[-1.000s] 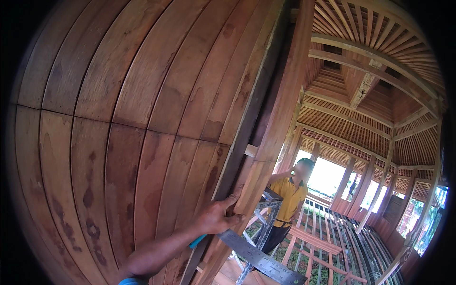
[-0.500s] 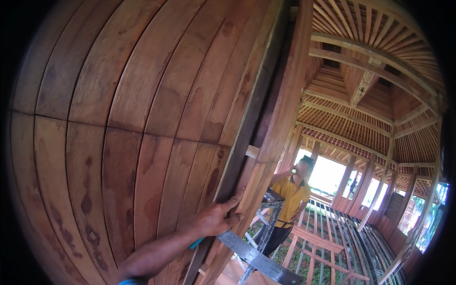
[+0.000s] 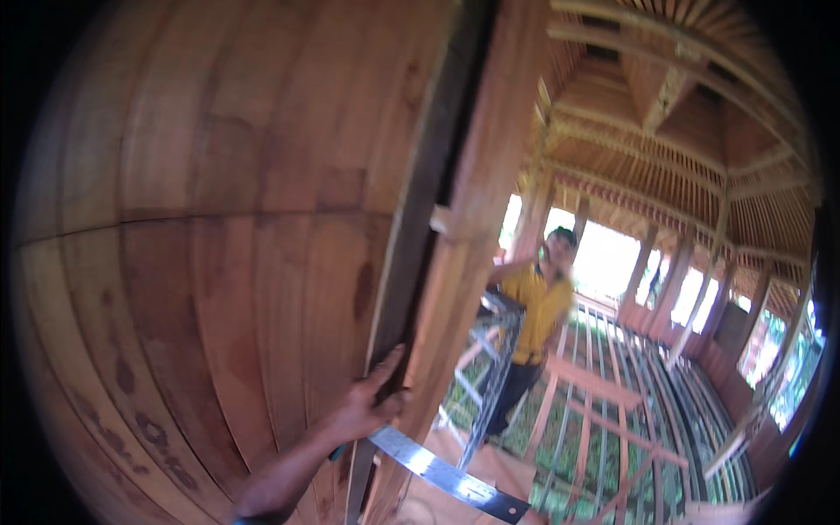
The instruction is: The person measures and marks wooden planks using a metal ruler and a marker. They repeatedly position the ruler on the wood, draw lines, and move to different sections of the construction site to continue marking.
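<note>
My left hand is at the edge of a wooden plank wall, its forearm coming from below. It grips one end of a shiny steel ruler, with the index finger stretched up along the dark gap beside the post. The ruler slants down to the right across the front of the reddish wooden post, and a hole shows near its far tip. A bit of teal peeks out under the hand; I cannot tell whether it belongs to the ruler. My right hand cannot be made out. Motion blurs the picture.
Beyond the post a person in a yellow shirt stands beside a metal stepladder, one hand raised to the head. Behind lie open floor joists over grass, with loose planks across them. A slatted wooden roof spans above.
My view has shifted, so the wall, post and hand sit further left in the picture. My left hand keeps its grip on the ruler, whose far tip now shows.
</note>
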The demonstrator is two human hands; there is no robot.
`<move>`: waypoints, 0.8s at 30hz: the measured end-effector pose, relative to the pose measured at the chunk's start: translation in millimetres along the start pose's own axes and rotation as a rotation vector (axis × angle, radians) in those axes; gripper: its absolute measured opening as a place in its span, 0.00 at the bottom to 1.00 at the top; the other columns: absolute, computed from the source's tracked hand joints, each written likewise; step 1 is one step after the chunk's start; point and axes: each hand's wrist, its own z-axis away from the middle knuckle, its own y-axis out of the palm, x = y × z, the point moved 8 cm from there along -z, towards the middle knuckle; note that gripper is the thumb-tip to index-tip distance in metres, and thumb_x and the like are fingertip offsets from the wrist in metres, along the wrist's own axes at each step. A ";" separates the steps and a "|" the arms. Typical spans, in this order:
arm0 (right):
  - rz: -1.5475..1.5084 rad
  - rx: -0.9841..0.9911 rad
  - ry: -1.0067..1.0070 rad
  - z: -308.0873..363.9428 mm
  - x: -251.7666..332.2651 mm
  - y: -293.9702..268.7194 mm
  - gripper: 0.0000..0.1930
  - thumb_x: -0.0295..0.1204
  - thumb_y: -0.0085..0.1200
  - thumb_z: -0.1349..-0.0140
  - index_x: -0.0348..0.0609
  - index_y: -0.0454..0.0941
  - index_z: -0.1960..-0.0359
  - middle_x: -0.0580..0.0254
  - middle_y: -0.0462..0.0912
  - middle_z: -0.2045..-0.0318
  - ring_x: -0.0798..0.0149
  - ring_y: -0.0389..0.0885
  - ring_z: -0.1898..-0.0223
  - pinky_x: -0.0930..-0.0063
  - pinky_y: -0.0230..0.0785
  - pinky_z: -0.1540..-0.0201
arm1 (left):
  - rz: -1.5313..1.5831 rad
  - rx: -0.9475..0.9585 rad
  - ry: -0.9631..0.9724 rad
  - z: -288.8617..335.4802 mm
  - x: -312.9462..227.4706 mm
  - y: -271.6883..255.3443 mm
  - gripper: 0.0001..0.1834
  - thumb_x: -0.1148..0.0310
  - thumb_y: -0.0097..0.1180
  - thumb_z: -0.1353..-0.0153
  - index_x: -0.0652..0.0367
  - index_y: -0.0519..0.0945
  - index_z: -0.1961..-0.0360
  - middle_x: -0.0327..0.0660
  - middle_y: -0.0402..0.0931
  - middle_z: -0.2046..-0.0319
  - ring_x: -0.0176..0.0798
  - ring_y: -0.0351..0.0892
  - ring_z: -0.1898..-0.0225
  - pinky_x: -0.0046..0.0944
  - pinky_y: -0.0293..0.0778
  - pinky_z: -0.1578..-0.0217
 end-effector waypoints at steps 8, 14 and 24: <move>0.773 -0.030 -0.006 52.0 -246.9 6.9 0.23 0.52 0.47 0.27 0.46 0.85 0.60 0.58 0.88 0.65 0.58 0.86 0.60 0.60 0.77 0.50 | 0.507 0.128 -0.636 218.8 178.0 188.5 0.15 0.65 0.61 0.32 0.65 0.83 0.50 0.42 0.80 0.71 0.39 0.78 0.72 0.42 0.71 0.70; -0.174 -0.715 0.416 85.8 -294.9 -79.5 0.24 0.44 0.57 0.38 0.32 0.84 0.52 0.47 0.88 0.62 0.56 0.87 0.61 0.57 0.78 0.58 | -0.015 0.453 -0.520 356.0 238.7 236.4 0.26 0.49 0.59 0.29 0.67 0.85 0.56 0.37 0.76 0.79 0.32 0.73 0.76 0.38 0.68 0.72; -0.324 -1.452 0.653 134.7 -321.0 -210.5 0.42 0.50 0.57 0.38 0.31 0.64 0.30 0.40 0.85 0.55 0.50 0.87 0.56 0.60 0.79 0.56 | 0.111 0.775 -0.749 386.0 238.6 269.7 0.27 0.49 0.64 0.34 0.66 0.86 0.50 0.47 0.88 0.60 0.37 0.85 0.58 0.39 0.78 0.54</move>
